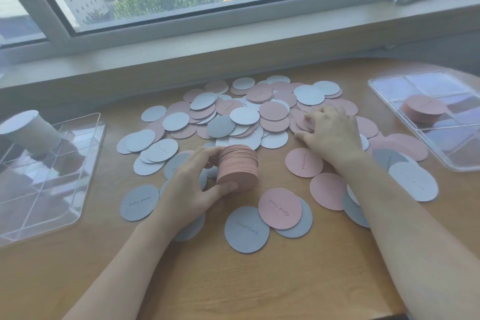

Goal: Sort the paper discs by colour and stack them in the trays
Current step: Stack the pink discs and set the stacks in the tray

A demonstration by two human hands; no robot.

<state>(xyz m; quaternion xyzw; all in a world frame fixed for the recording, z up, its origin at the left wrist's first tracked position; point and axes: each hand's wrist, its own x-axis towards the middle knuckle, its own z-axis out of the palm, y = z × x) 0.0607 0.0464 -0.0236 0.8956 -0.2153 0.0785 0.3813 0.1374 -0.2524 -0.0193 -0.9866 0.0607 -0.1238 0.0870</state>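
Handwriting on several discs is too small and blurred to read. Left hand (193,187) holds a thick pink stack (237,167), thumb on its near edge and fingers (207,154) curled round its far side, clamped on it; the stack sits low over the tabletop (233,280), and contact underneath is hidden by the hand. Right hand (330,132) rests palm down on the loose pile (246,117); its fingers are bent onto pink discs at their tips, and whether they pinch one cannot be told, as the knuckles cover the grip.

Beyond both sets of fingers the pile of pink and grey discs spreads toward the window sill (233,41), many overlapping so that lower ones show only as slivers. Single discs lie nearer than the fingers, a pink one (280,208) overlapping two grey ones. The right forearm covers part of further discs.

Well out from the left fingers stands a clear divided tray (52,176), cut off by the frame edge, holding a tall pale grey stack (28,132) that appears tilted. Well out from the right fingers a second clear tray (384,88), also cut off, holds a short pink stack (423,112) in one compartment.

Bare wood lies open nearer than the hands, between the forearms, up to the tabletop's near edge.
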